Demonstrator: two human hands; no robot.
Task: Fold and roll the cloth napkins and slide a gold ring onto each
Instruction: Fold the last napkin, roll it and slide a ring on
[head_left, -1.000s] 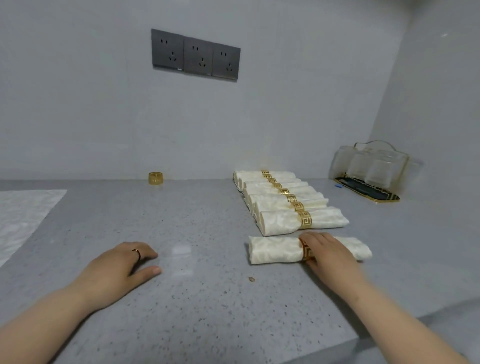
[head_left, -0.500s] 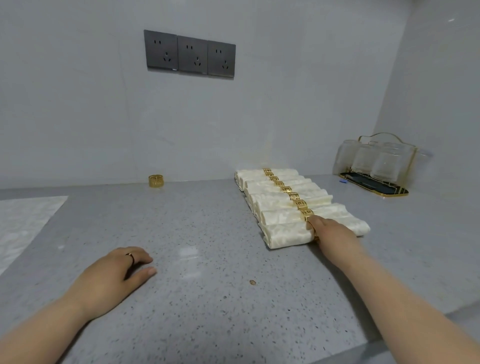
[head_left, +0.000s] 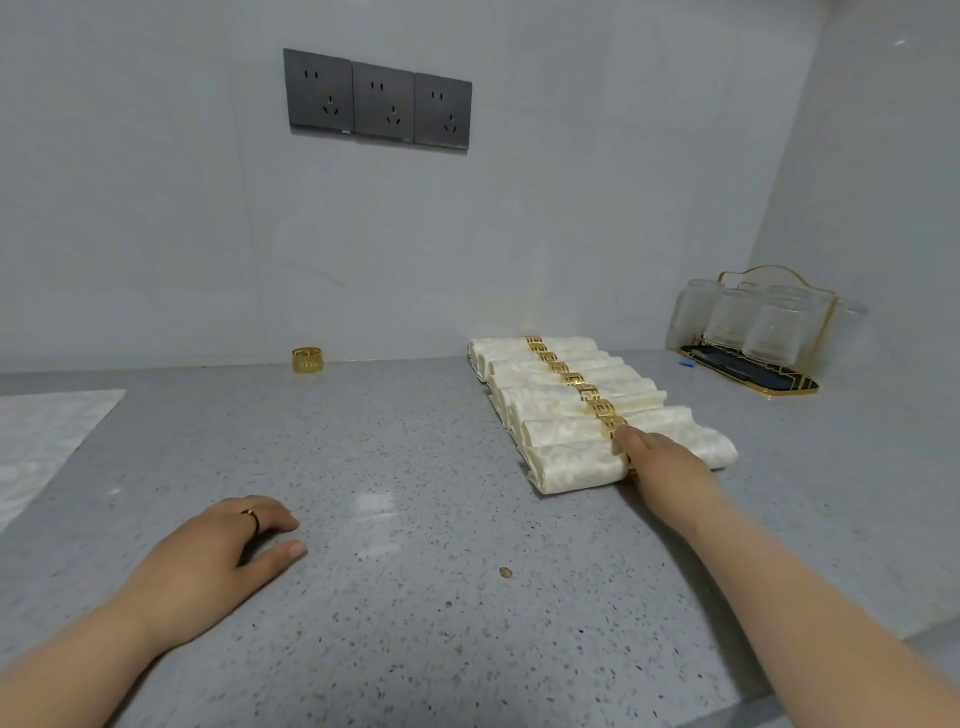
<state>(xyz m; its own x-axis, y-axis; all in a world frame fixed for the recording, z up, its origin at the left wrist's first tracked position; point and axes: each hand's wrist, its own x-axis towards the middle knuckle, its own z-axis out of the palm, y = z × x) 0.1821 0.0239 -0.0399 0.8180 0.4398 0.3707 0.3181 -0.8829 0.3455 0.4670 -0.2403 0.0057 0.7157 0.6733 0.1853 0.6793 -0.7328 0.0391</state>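
Head view shows your right hand (head_left: 660, 462) has pushed the newest rolled napkin (head_left: 571, 465) away from you across the countertop (head_left: 415, 545). A second ago it lay apart from the others; now it touches the near end of the row of ringed napkins (head_left: 550, 384). Your fingers lie close together over the middle of the roll and cover most of its gold ring (head_left: 631, 472), of which only a sliver shows below the hand. The thumb is hidden, so you cannot tell whether it wraps the roll.

Your left hand (head_left: 208, 561) has stayed where it was, palm down toward the near left of the countertop, fingers loosely curled and holding nothing.

That napkin looks finished. One spare gold ring (head_left: 308, 359) stands at the back edge by the wall, and a flat cloth napkin (head_left: 41, 441) lies at the left edge, so probably one more remains to fold, roll and ring.

The countertop is grey speckled stone with a small brown crumb (head_left: 505, 572) near its middle. Three dark wall sockets (head_left: 377, 101) sit on the pale wall, and a gold-wire rack of glasses (head_left: 753, 332) stands in the back right corner.
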